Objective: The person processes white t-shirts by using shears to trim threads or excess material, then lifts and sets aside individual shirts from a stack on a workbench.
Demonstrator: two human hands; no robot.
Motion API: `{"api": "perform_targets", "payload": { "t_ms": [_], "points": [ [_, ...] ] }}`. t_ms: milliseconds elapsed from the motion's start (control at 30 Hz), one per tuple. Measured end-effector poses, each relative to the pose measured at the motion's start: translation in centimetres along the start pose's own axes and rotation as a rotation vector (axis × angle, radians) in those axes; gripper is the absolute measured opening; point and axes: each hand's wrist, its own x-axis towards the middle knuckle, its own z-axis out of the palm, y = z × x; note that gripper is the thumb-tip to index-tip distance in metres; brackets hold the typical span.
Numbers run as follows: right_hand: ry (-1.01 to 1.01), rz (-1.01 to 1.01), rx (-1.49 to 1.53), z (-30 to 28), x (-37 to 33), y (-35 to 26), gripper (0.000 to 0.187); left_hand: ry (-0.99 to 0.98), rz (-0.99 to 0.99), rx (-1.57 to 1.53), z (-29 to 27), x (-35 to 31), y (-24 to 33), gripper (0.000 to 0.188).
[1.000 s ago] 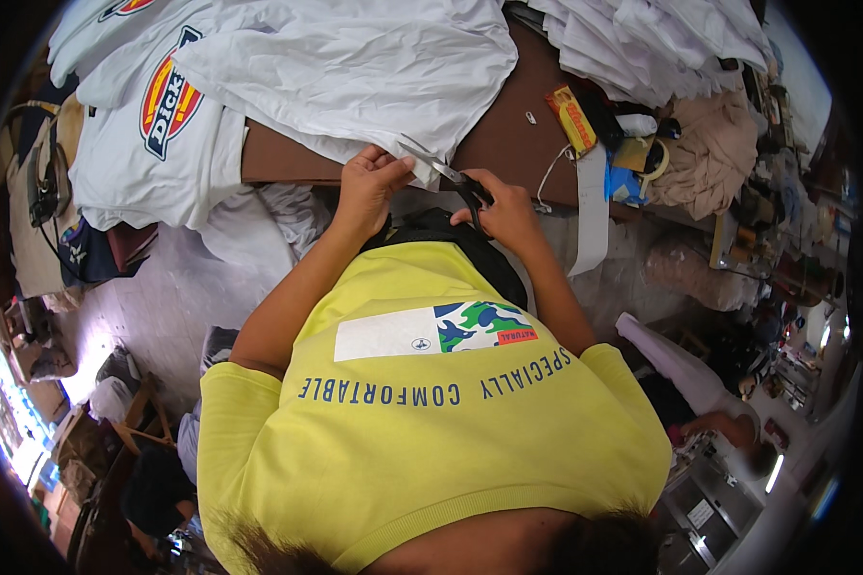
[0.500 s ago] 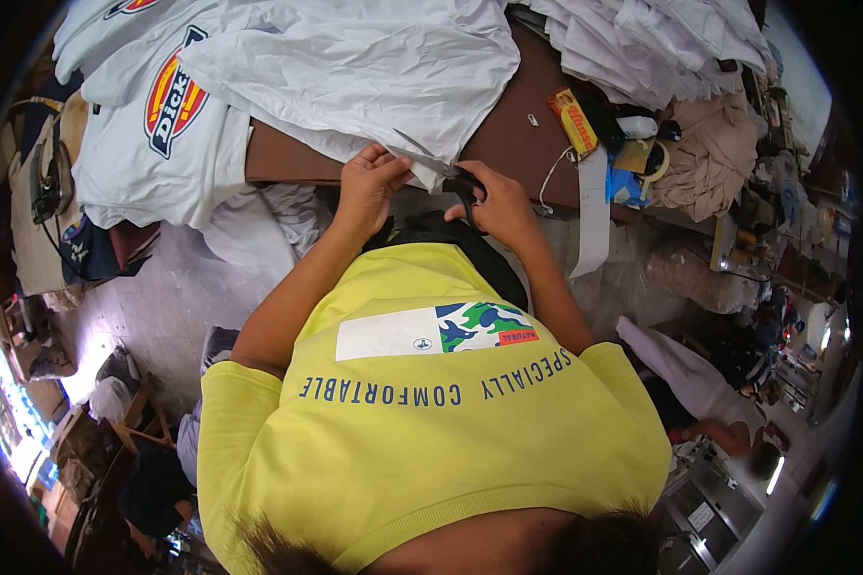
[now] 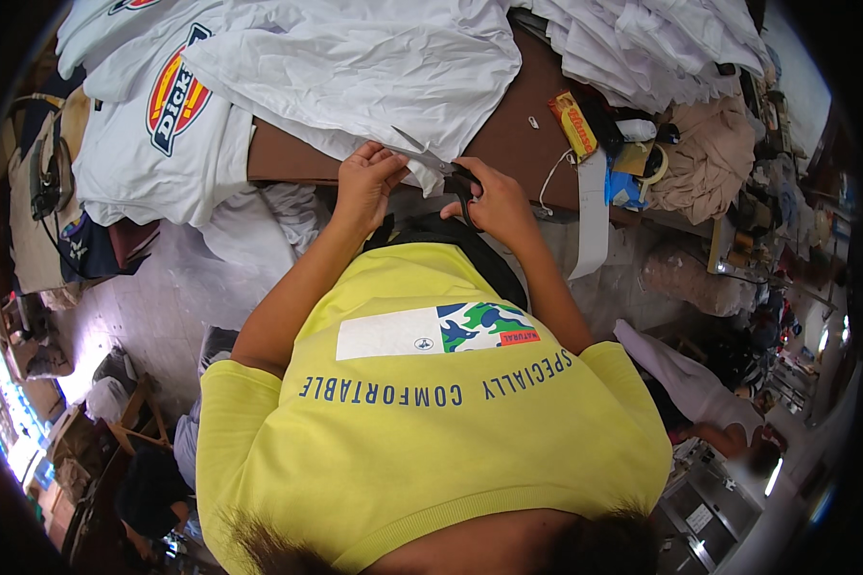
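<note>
White cloth [image 3: 374, 67], one crumpled piece, lies on one brown counter [image 3: 508, 129], its near corner extending past the front edge. Two hands meet at this corner. Left hand [image 3: 364, 187]: thumb and fingers pinch the cloth's edge. Right hand [image 3: 499, 201]: fingers curl around the black handles of one pair of scissors [image 3: 448, 168], blades pointing away and to the left at the cloth; their exact parting cannot be told. At left, white fabric [image 3: 115, 144] bears one whole oval emblem and part of a second. At right are one yellow-and-red box [image 3: 571, 125], one tape roll [image 3: 655, 163] and one white strip [image 3: 592, 220] hanging over the edge; farther out, one pile of white garments [image 3: 642, 48] and one beige heap [image 3: 700, 158].
</note>
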Motion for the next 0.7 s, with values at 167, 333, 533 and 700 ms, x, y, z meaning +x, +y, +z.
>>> {"api": "perform_targets", "payload": {
  "t_ms": [167,333,533,700],
  "points": [
    [0.099,-0.071,0.055,1.7,-0.3,2.8,0.06,0.044,-0.011,-0.012,0.7,-0.2,0.7,0.02],
    [0.086,-0.068,0.054,2.0,-0.5,3.2,0.059,0.079,-0.002,-0.033,-0.2,0.5,0.6,0.022],
    [0.009,0.0,0.004,0.3,0.5,-0.8,0.058,0.055,0.018,0.0,0.1,0.0,0.8,0.02],
    [0.079,-0.088,0.023,1.1,0.5,0.8,0.053,0.031,0.029,-0.002,0.2,-0.2,0.9,0.019]
  ]
}}
